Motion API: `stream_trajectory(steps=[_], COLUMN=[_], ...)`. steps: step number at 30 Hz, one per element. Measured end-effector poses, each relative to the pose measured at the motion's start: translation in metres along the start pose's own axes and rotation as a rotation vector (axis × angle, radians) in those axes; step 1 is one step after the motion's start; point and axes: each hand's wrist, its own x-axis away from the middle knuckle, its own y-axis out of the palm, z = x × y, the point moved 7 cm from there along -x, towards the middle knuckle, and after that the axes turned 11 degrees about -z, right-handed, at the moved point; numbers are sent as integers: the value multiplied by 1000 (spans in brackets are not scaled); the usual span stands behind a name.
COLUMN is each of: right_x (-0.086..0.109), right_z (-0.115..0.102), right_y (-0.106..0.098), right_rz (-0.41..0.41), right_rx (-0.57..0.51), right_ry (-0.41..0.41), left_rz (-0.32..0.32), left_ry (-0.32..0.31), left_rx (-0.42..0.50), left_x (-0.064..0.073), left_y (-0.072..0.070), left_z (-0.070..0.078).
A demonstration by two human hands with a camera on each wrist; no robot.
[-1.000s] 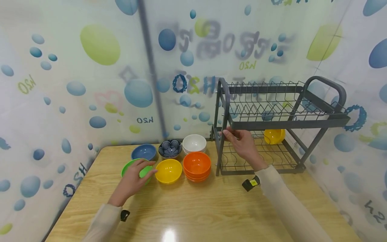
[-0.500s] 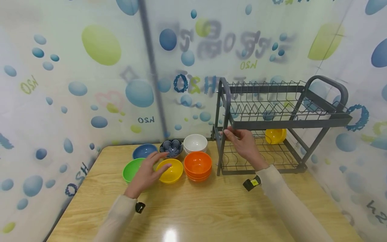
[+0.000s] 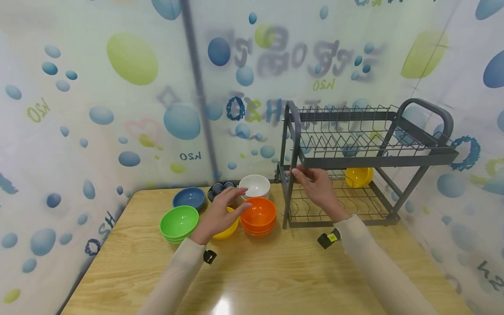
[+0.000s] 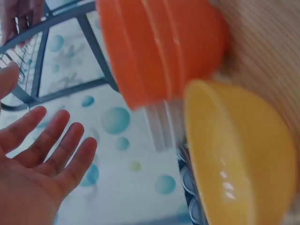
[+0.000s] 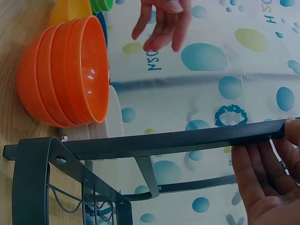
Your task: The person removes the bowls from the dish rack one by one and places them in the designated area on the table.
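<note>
My left hand (image 3: 218,216) hovers over the yellow bowl (image 3: 231,229), fingers spread and holding nothing. Its fingertips reach toward a stack of orange bowls (image 3: 257,214), apart from it in the left wrist view. Behind the orange stack are white bowls (image 3: 255,186). In the right wrist view, my right hand (image 5: 272,173) has its thumb and fingers round an upright of the black two-tier dish rack (image 3: 378,162). A yellow bowl (image 3: 358,177) stands tilted on the rack's lower tier. Part of the other yellow bowl is hidden behind my left hand.
Stacked green bowls (image 3: 179,223) and a blue bowl (image 3: 189,197) stand at the left of the row. A dark petal-patterned bowl (image 3: 215,189) is partly covered by my left fingers. The wooden table (image 3: 275,271) backs onto a patterned curtain (image 3: 138,100).
My left hand has moved right from over the green bowls, across the yellow bowl, toward the orange stack. The right hand has stayed on the rack's upright.
</note>
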Motion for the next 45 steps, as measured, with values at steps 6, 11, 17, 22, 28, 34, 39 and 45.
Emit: stream_trajectory(steps=[6,11,17,22,28,34,39,45], right_x=[-1,-2,-1,-4,-10,-16,-16,-17], right_z=[-2,1,10,27,50,69,88,109], right_y=[-1,-4,-13,-25,-42,-59,-74,-93], right_rz=[-21,-66,-130,-134,-155,-161,-196,-213], right_rx=[16,19,100,236,461,688,864,1024], right_ry=[-20,-54,-121,-96,-85,-100,-47,-53], left_rz=[3,-13,-30,-17,-5,10,15,67], left_ry=[66,87,98,115,100,80,74,93], left_rx=[48,78,110,119,164,260,337,356], left_x=[-19,-33,-51,-65,-78,-92,-103,-113], left_y=[4,10,16,18,20,22,27,32], left_z=[23,35,49,63,76,82,87,90])
